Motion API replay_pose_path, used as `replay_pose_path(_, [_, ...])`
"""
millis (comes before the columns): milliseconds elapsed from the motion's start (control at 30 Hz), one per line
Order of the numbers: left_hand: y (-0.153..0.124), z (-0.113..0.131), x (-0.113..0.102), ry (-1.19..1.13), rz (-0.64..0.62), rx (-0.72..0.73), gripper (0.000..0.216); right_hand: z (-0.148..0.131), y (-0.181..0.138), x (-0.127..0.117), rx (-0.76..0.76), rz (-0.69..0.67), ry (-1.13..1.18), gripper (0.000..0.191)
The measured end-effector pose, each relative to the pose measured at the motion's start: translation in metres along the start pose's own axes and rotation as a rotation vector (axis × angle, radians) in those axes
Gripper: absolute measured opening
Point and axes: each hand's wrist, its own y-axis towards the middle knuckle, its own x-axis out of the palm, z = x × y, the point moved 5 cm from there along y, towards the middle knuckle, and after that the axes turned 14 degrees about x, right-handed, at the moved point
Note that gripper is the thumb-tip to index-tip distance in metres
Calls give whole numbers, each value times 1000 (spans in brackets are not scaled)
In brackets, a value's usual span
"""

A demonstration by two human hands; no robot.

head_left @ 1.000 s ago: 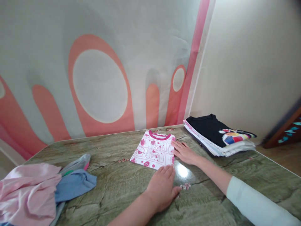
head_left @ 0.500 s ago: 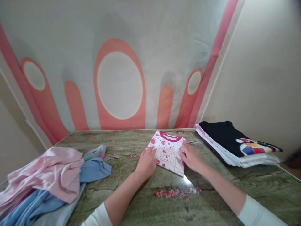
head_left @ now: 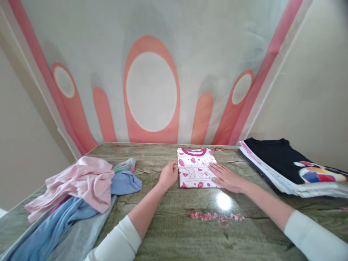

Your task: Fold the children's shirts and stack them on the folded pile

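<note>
A folded white T-shirt [head_left: 193,170] with a pink neckband and pink print lies squarely on the table, neckline toward the wall. My right hand [head_left: 227,177] rests flat on its right side, fingers stretched out over the fabric. At the left edge of the shirt is my left hand [head_left: 168,175], its fingers curled in toward the palm and no cloth seen in them. The fingertips are close against that edge; whether they touch it I cannot tell.
Crumpled clothes lie at the left, a pink garment [head_left: 81,181] over blue cloth [head_left: 58,224] and grey cloth. At the right stands a stack of folded clothes, a black T-shirt [head_left: 274,156] on top. The wood-patterned table [head_left: 163,232] ends at the wall.
The T-shirt has turned from a slant to lie straight. My left hand has come off its top to its left edge and curled. The head view has shifted left.
</note>
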Motion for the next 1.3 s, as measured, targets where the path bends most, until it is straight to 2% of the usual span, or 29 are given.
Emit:
replay_pose_path(100, [0, 3, 6, -156, -6, -33, 26, 15, 14, -11, -49, -4, -22, 61])
replay_pose_path(233, [-1, 4, 11, -260, 1, -117, 29, 14, 35, -22, 33, 108, -54, 53])
replay_pose_path(300, [-1, 4, 11, -267, 7, -132, 30, -4, 45, -26, 35, 176, -22, 50])
replay_pose_path(367, [-2, 5, 11, -261, 10, -127, 32, -33, 56, -28, -25, 232, 19, 49])
replay_pose_path(433, [-4, 6, 10, -259, 6, -117, 34, -63, 69, -24, -106, 231, 12, 46])
replay_pose_path(500, [-7, 8, 11, -269, 1, -107, 36, -84, 86, -20, -100, 228, 0, 46])
replay_pose_path(600, [-12, 11, 15, -301, -39, -101, 40, -98, 109, -8, -30, 197, -7, 46])
replay_pose_path(800, [-19, 15, 28, -437, -180, -213, 47, -100, 126, 15, 57, 204, 28, 48])
replay_pose_path(1000, [-21, 29, 28, -656, -202, -339, 50, -94, 127, 19, 68, 164, 38, 50])
replay_pose_path(1167, [-24, 43, 22, -736, -294, -247, 47, -94, 127, 16, 59, 183, 42, 49])
replay_pose_path(1300, [-28, 44, 20, -750, -347, -229, 46, -95, 126, 15, 70, 170, 41, 51])
